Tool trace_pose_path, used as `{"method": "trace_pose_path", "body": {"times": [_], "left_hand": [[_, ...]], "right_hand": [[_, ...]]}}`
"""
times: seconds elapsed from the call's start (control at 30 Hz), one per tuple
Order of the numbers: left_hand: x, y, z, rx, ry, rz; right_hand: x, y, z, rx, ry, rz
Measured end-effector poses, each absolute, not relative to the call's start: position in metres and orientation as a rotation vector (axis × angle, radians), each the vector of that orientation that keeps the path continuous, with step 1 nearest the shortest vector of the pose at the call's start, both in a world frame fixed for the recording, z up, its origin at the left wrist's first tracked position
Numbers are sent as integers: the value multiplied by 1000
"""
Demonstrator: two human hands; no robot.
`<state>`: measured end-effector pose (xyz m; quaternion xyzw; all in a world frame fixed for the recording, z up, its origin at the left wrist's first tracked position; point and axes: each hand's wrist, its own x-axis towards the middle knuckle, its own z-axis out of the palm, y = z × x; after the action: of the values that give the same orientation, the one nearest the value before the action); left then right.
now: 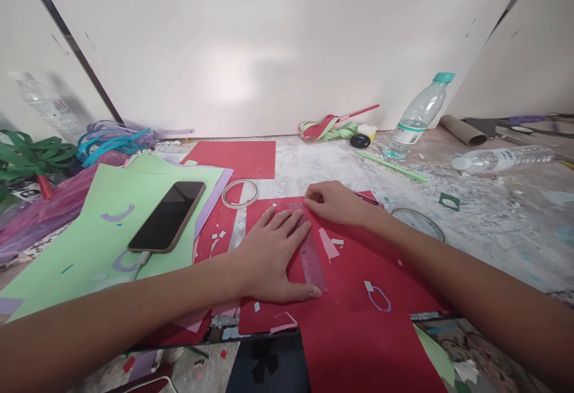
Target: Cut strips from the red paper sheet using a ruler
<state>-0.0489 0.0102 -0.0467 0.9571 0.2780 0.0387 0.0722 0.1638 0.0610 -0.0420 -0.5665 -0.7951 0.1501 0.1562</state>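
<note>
My left hand [269, 255] lies flat with its fingers spread, pressing on a translucent purple ruler [315, 267]. Under the ruler is red paper [345, 315], one sheet of which hangs over the table's front edge. At the ruler's far end my right hand [334, 203] is closed in a pinch on the red paper; what its fingers hold is hidden. Beside the ruler lie a pink paper scrap [329, 244] and small white bits. Nearer the front edge there is a thin purple paper ring [381, 299]. Part of a dark reddish object [368, 199] shows behind my right wrist.
On the left, a phone [168, 216] with a cable rests on green paper [107, 201]. A tape roll [241, 194] sits behind my left hand. Along the back are paper strips [320, 130], an upright bottle [415, 119] and a bottle on its side [504, 159].
</note>
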Motion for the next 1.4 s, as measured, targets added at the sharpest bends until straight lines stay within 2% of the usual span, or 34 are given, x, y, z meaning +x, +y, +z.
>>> {"method": "trace_pose_path", "body": {"times": [1.4], "left_hand": [[-48,10,-49,2827,889,113]], "right_hand": [[162,61,-40,-1661,-2232,516]]}}
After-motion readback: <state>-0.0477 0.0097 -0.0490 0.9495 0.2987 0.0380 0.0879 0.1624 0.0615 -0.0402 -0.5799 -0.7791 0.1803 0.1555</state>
